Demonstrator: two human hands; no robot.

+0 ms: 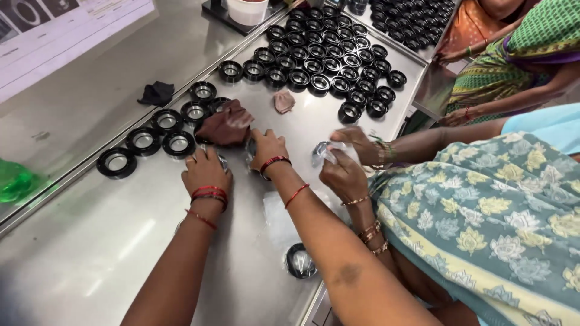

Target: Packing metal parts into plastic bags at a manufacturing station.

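My left hand [205,171] and my right hand [266,150] rest on a steel table [90,253], fingers curled around a small part in clear plastic wrap [248,151] held between them. The part itself is mostly hidden by my fingers. A brown cloth [226,125] lies just beyond my hands. Several black rings with shiny centres [179,143] sit in a loose row to the left. A wrapped black ring [300,261] lies near the table's front edge below my right forearm.
A co-worker's two hands [345,163] at the right hold another plastic-wrapped part. Many black rings [329,57] are packed at the back. A pink cloth [283,101], a black cloth [157,93] and a green object [12,180] lie around. More people sit far right.
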